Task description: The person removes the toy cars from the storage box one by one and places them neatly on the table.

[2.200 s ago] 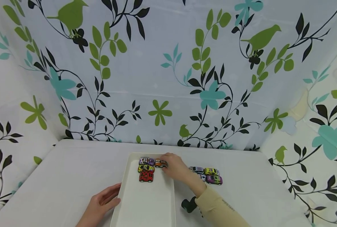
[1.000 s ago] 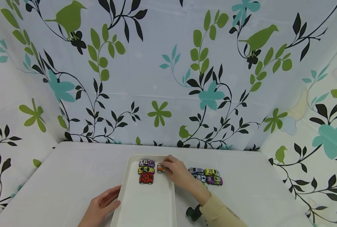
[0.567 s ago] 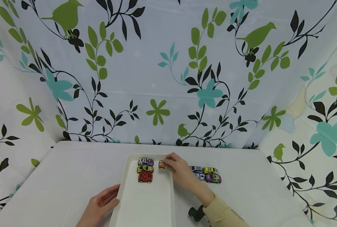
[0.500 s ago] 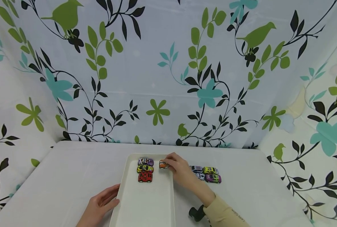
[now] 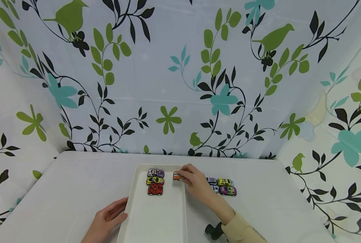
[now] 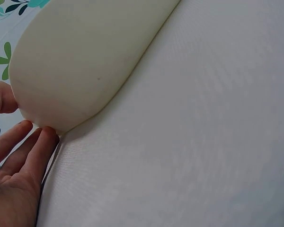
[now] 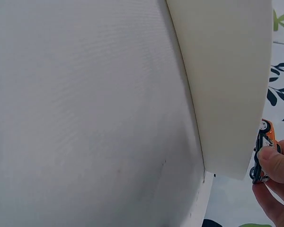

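Note:
My right hand [image 5: 198, 184] pinches an orange toy car [image 5: 177, 176] between thumb and fingers, over the far right corner of a white tray [image 5: 156, 219]. In the right wrist view the thumb lies across the orange car [image 7: 264, 153], next to the tray wall [image 7: 227, 85]. Three toy cars stand in a column at the tray's far left: a purple and white one [image 5: 155, 173], a yellow one [image 5: 155, 181] and a red one [image 5: 155, 189]. My left hand [image 5: 107, 217] rests its fingertips and thumb against the tray's left side, also seen in the left wrist view.
Several toy cars lie grouped on the white table right of the tray, among them a yellow one [image 5: 225, 182] and a purple-green one [image 5: 227, 191]. Some are partly hidden by my right hand. A dark device [image 5: 214, 231] sits at my right wrist. Patterned cloth [image 5: 168, 84] surrounds the table.
My right hand has drawn the orange car rightward, away from the purple and white car, to nearer the tray's right wall. The left hand stays at the tray's side.

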`<state>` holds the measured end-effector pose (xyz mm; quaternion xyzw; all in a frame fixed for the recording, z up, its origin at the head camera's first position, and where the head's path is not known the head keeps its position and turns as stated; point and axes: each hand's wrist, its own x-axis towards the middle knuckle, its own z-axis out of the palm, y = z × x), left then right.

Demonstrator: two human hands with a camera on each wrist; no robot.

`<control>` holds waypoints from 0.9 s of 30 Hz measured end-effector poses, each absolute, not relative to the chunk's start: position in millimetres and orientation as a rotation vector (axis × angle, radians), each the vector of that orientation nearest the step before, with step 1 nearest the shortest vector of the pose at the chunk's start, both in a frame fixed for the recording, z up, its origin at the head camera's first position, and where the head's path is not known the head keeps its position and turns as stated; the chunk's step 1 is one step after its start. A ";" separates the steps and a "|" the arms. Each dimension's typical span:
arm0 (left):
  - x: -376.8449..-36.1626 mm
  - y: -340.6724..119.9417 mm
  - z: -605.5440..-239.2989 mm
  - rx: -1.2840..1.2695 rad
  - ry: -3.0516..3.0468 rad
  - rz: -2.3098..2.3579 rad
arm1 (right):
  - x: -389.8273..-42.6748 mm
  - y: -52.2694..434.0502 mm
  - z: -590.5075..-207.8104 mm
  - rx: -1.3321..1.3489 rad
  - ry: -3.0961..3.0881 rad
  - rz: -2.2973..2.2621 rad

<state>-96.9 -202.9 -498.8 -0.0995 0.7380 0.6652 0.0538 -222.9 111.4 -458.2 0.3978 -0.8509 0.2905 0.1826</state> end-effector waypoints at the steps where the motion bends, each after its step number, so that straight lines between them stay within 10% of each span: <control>1: -96.8 -202.6 -498.6 -0.306 2.241 2.022 | -222.0 112.7 -458.2 1.116 -2.401 0.824; 27: -96.7 -202.9 -498.5 -0.308 2.225 2.019 | -197.2 164.6 -474.9 1.015 -2.321 0.834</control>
